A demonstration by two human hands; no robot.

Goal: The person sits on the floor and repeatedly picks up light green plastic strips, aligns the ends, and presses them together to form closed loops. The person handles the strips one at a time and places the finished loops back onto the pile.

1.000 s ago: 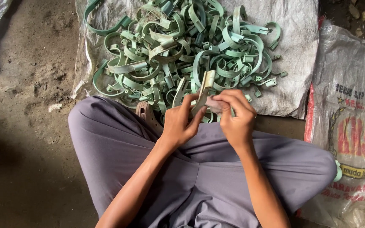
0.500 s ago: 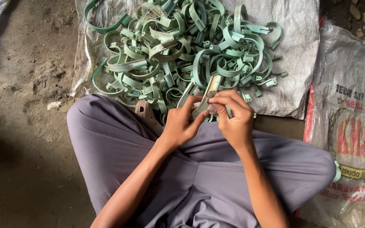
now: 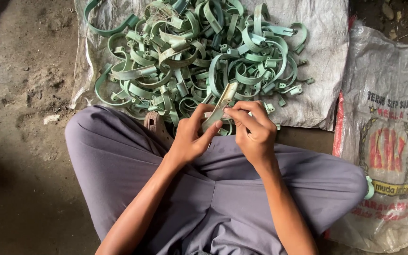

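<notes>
The left hand [image 3: 191,139] cradles a pale green clamp strip [image 3: 219,109] just below the clamp heap [image 3: 199,56] while the right hand [image 3: 253,132] pinches its upper end, and that thin springy band could slip and nick a finger.

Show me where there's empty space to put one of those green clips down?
The dirt floor left of the grey woven sack is bare. The sack's right side, between the heap of green curved metal clips and the printed white bag, is mostly free. The heap's middle is crowded, as is the spot before both hands.
</notes>
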